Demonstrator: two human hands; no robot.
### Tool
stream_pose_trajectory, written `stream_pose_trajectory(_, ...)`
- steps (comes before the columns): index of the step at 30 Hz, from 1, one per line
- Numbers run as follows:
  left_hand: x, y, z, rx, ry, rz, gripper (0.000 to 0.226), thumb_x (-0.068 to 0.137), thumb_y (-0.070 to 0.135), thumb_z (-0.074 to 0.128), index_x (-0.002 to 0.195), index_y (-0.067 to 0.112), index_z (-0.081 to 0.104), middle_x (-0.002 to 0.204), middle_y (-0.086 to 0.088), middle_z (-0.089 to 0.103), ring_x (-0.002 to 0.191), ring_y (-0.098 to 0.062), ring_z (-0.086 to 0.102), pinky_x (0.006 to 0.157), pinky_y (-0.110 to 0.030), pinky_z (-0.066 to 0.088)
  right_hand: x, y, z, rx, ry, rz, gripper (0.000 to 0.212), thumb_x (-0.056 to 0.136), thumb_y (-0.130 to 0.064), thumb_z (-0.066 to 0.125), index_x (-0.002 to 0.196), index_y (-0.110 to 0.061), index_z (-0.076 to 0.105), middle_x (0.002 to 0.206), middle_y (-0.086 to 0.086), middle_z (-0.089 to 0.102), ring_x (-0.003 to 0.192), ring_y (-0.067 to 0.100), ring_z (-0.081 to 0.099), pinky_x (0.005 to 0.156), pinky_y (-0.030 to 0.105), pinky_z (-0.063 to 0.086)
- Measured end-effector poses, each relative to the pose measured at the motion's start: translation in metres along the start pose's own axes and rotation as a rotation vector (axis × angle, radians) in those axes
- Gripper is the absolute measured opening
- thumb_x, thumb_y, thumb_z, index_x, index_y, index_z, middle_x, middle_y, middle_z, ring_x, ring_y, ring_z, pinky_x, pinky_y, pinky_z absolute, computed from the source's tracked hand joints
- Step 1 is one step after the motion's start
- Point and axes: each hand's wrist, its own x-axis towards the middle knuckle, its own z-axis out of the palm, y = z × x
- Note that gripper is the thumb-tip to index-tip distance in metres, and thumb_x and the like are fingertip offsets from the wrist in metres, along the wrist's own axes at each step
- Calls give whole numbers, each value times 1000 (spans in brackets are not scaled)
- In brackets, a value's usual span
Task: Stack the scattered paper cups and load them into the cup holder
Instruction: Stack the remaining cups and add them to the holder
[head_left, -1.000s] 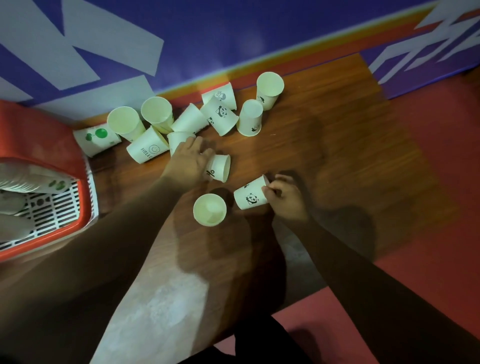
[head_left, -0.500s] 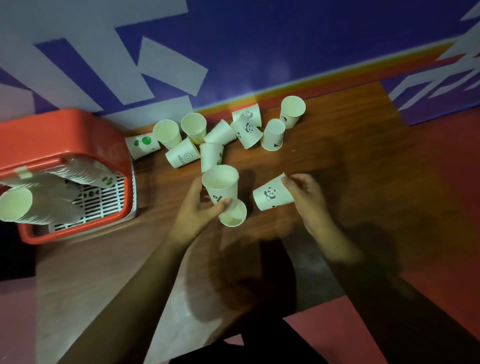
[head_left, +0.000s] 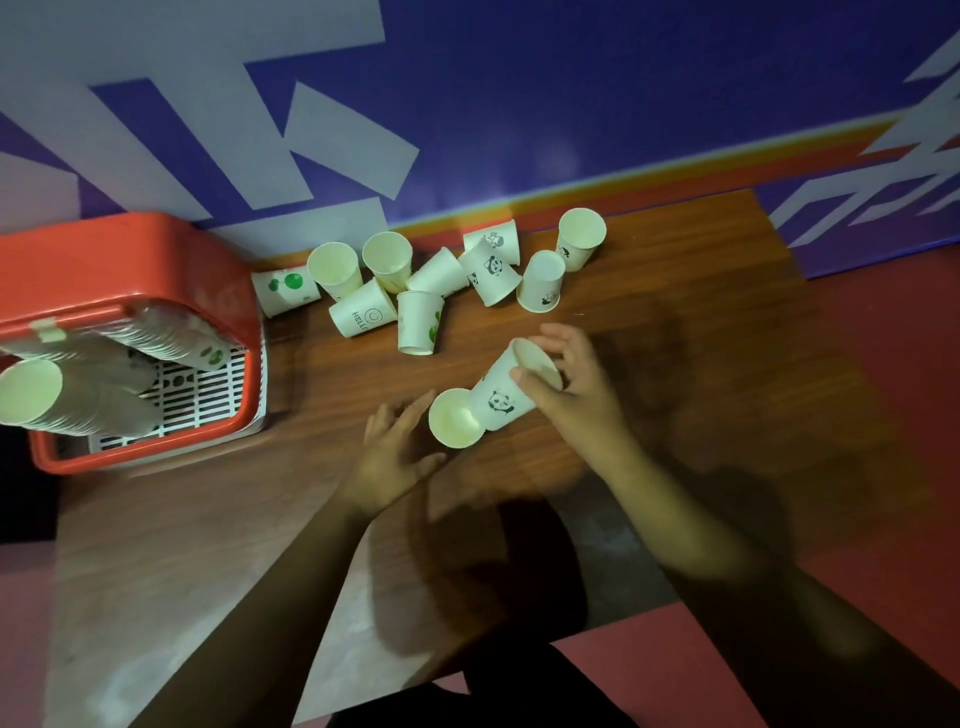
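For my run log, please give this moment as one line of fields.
right hand: grips panda cup, tilted, base at upright cup | left hand: open beside it | other cups: scattered | cup holder: holds stacks

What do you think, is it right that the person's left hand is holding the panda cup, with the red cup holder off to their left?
Not quite. The head view shows the panda cup held in the right hand. The left hand is open beside it and holds nothing. The red cup holder does sit off to their left.
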Motion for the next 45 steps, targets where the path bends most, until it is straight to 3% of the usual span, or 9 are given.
stream_pose_trajectory(3,-3,-9,-14,-87,15,-112,79,83,40,74,153,35,37,136,5,43,129,-18,39,107,-35,36,-7,0,18,-130,-116,-84,68,78,-28,78,134,-32,42,128,-13,55,118,5,54,100,33,48)
stream_pose_trajectory(6,4,-11,-33,-121,150,-185,60,91,23,74,145,20,48,137,-7,50,122,-21,53,95,-33,46,-10,7,37,-275,-213,-178,77,76,-31,79,140,-29,38,140,-8,49,129,10,46,108,37,42)
stream_pose_trajectory(14,53,8,-61,-54,197,-251,43,95,34,68,133,18,57,135,-6,57,113,-14,55,94,-35,49,0,30,58,-624,-310,-221,85,81,-41,74,149,-29,26,153,-6,32,136,18,39,105,34,42)
stream_pose_trajectory(19,93,20,-55,-51,150,-316,59,93,45,67,138,10,50,138,-11,55,119,-23,57,94,-36,48,4,54,60,-705,-366,-196,93,80,-49,73,153,-27,20,158,-4,28,145,18,25,118,36,23)
stream_pose_trajectory(25,141,32,-47,-61,220,-449,74,90,58,65,136,4,44,136,-17,56,122,-33,56,94,-42,49,30,53,34,-517,-94,-57,75,90,-51,60,152,-25,26,157,3,29,144,19,27,116,34,26)
stream_pose_trajectory(31,170,41,-40,167,356,-322,86,88,59,67,150,12,30,137,-21,47,127,-38,49,100,-49,48,95,45,-10,-650,106,-44,66,93,-39,60,147,-14,32,151,11,31,134,28,42,100,33,40)
stream_pose_trajectory(35,185,32,-33,129,256,-235,78,90,35,73,154,25,28,130,-21,50,114,-39,56,96,-47,48,141,40,-15,-705,149,-66,68,90,-30,66,146,-12,33,147,12,31,131,25,43,96,26,39)
stream_pose_trajectory(41,174,29,-36,39,252,-201,73,90,28,73,151,22,33,133,-16,55,120,-33,54,98,-42,45,180,50,-1,-667,193,-12,80,85,-28,71,148,-9,26,150,15,29,133,32,42,103,39,43)
stream_pose_trajectory(45,143,39,-59,-166,375,-183,47,85,35,79,123,19,56,115,2,66,103,-13,65,82,-26,52,191,56,4,-820,166,-76,78,86,-32,66,149,-8,26,150,17,32,133,38,39,106,45,39)
